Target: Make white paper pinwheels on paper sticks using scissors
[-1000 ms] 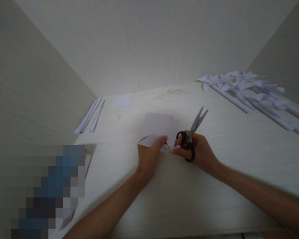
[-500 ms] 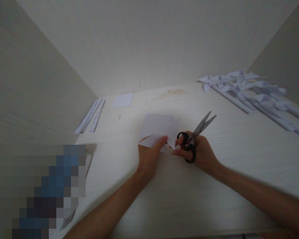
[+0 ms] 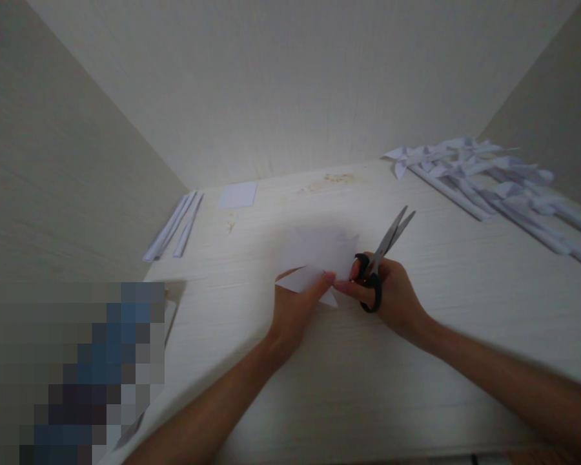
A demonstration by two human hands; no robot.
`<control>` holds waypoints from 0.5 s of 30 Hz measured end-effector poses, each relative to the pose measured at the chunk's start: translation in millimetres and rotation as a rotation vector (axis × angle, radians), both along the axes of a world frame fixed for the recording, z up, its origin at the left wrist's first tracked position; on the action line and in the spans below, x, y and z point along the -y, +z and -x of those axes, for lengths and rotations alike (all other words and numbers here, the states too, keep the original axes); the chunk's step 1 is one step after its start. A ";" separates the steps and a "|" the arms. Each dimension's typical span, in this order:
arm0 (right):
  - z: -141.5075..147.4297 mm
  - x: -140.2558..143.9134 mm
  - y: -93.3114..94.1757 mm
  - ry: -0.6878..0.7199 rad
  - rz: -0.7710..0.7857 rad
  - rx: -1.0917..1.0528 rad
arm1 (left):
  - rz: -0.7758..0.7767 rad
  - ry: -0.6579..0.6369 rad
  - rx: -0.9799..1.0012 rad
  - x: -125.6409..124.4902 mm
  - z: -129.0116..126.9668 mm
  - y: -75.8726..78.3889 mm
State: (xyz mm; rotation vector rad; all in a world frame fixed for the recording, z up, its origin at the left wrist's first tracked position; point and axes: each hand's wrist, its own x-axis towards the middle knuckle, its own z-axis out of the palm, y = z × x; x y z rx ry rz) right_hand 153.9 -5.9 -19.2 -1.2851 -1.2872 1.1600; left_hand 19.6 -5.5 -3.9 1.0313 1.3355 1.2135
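Note:
A square sheet of white paper (image 3: 310, 248) with slits cut in from its corners is held above the table. My left hand (image 3: 293, 310) grips it from below, thumb pressed on its face near the middle. Black-handled scissors (image 3: 382, 248) hang on the fingers of my right hand (image 3: 392, 294), their blades slightly apart and pointing away from me. The thumb and finger of that hand meet the paper's right side beside my left thumb. Fingers of my left hand under the sheet are hidden.
Several paper pinwheels on rolled paper sticks (image 3: 484, 177) lie at the back right. Rolled paper sticks (image 3: 174, 223) rest at the left, near a flat paper square (image 3: 237, 194). Walls enclose the table's back and sides. A blurred-out area covers the lower left.
The paper has turned and shifted slightly right. My right fingertips have come in against my left thumb, and the scissors have tilted a little with that hand.

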 end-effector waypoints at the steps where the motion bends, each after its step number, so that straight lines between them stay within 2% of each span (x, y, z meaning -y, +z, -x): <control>1: -0.2 -0.1 -0.7 -0.005 0.005 -0.017 | -0.003 -0.030 -0.004 0.3 0.3 -0.6; 3: -0.9 -0.5 -1.3 -0.014 0.017 -0.042 | 0.004 -0.054 -0.003 -0.1 1.0 -2.4; 6: -3.6 -1.3 1.6 0.038 0.032 -0.051 | 0.021 0.031 0.067 -4.7 3.9 -4.6; 11: -9.3 1.9 13.7 0.354 0.057 0.037 | -0.017 0.139 0.348 -18.4 14.2 1.1; 15: -8.4 7.9 16.6 0.534 0.179 0.165 | -0.081 0.166 0.442 -23.0 20.0 8.8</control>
